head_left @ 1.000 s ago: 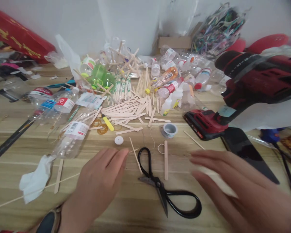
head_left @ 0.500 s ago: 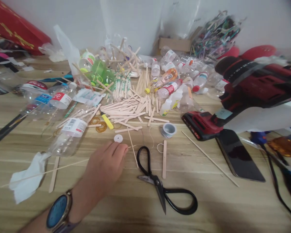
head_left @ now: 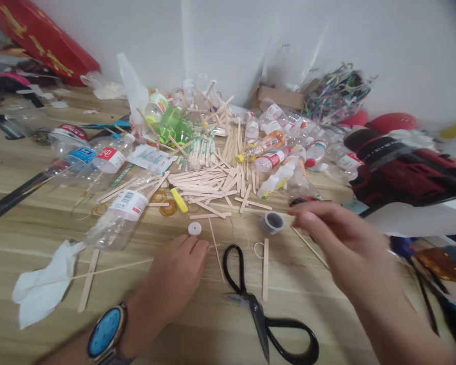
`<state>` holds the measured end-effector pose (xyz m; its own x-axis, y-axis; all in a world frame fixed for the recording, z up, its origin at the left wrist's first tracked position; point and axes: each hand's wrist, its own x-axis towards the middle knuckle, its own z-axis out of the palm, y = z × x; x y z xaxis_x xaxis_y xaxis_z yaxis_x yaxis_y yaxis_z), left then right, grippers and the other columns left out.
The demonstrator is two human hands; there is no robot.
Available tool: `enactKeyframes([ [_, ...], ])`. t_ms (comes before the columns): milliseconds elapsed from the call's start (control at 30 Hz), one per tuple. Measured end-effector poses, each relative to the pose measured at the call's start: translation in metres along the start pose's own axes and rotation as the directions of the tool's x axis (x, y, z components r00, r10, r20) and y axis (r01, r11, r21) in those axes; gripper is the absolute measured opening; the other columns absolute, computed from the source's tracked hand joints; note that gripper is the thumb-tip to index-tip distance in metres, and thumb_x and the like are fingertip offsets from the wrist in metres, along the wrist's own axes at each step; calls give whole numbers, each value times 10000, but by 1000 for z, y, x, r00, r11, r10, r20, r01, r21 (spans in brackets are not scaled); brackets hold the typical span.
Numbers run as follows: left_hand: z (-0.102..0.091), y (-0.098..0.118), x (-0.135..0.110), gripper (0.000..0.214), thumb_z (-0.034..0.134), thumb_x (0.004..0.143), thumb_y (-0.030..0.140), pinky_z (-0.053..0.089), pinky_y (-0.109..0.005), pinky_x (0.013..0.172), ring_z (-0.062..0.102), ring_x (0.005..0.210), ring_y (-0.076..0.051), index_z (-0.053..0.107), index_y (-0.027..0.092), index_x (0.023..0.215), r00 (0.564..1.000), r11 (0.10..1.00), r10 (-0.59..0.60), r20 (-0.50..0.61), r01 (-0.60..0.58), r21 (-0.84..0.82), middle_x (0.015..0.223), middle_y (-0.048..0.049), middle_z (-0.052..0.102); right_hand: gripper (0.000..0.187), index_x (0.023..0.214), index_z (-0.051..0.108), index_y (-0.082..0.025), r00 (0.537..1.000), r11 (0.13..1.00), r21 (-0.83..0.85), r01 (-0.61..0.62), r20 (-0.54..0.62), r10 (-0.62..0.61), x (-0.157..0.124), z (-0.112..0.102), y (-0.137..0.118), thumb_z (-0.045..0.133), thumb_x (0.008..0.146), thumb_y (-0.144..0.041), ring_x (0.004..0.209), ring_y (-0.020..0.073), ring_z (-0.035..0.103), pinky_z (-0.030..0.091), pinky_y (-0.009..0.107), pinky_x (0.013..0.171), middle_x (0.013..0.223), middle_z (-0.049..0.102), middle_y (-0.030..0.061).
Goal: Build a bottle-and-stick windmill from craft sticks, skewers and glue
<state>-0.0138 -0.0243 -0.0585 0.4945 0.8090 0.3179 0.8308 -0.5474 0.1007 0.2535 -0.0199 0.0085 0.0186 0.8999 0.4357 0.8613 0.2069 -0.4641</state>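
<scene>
My left hand (head_left: 177, 271), with a watch on the wrist, rests low over the table with its fingers closed on a thin bamboo skewer (head_left: 117, 268). The skewer's long end points left across a craft stick (head_left: 88, 284) and a white tissue (head_left: 47, 284). Just beyond the knuckles lies a white disc (head_left: 194, 228) with a small hole. My right hand (head_left: 338, 243) is in the air at the right, slightly blurred, fingers stretched forward; nothing shows in it. It is nearest a small grey spool (head_left: 272, 222). Black-handled scissors (head_left: 256, 309) lie between the hands.
Loose craft sticks (head_left: 201, 185) and plastic bottles (head_left: 268, 144) cover the back. A yellow-handled tool (head_left: 178, 199) lies by rubber bands (head_left: 167, 207). A red and black power drill (head_left: 406, 165) stands at the right. A labelled bottle (head_left: 117, 218) lies left of my left hand.
My right hand has come into view from the right, passing in front of the drill's base and the phone. My left hand keeps its hold on the skewer. The camera view has shifted slightly.
</scene>
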Motion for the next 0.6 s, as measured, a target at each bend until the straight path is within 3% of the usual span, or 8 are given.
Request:
enactKeyframes([
  [67, 1, 0, -1, 262, 409, 951, 79, 505, -323, 672, 634, 726, -209, 632, 175, 852, 999, 1000, -16, 46, 16, -11, 805, -59, 685, 185, 963, 671, -167, 992, 995, 6, -95, 79, 94, 27, 23, 12, 585, 893, -316, 694, 196, 708, 522, 281, 602, 869, 762, 86],
  [167, 4, 0, -2, 262, 406, 949, 69, 505, -315, 662, 639, 725, -206, 628, 175, 859, 996, 999, -36, 86, 38, -31, 802, -55, 681, 297, 1067, 652, -85, 976, 980, -56, -189, 99, 194, 58, 49, 32, 626, 840, -275, 731, 227, 708, 509, 308, 637, 889, 752, 134],
  [333, 7, 1, -1, 267, 404, 948, 54, 506, -294, 653, 651, 718, -195, 624, 175, 857, 992, 997, -37, 122, 44, -56, 789, -46, 682, 430, 1149, 632, -52, 960, 959, -160, -233, 116, 253, 82, 69, 49, 662, 798, -297, 689, 239, 672, 426, 305, 588, 797, 735, 129],
  [500, 4, 2, 1, 269, 414, 944, 56, 510, -314, 621, 662, 705, -217, 612, 176, 806, 981, 995, -54, 186, 68, -70, 768, -45, 681, 215, 778, 640, -149, 966, 958, -185, -218, 99, 239, 92, 85, 59, 723, 735, -344, 591, 218, 609, 346, 298, 518, 656, 674, 84],
  [600, 3, 3, 2, 266, 415, 944, 55, 511, -320, 623, 665, 710, -219, 608, 177, 807, 974, 993, -61, 220, 82, -88, 771, -43, 683, 281, 633, 538, -213, 979, 972, -146, -184, 61, 195, 91, 82, 57, 691, 768, -407, 557, 194, 564, 352, 307, 521, 600, 625, 61],
])
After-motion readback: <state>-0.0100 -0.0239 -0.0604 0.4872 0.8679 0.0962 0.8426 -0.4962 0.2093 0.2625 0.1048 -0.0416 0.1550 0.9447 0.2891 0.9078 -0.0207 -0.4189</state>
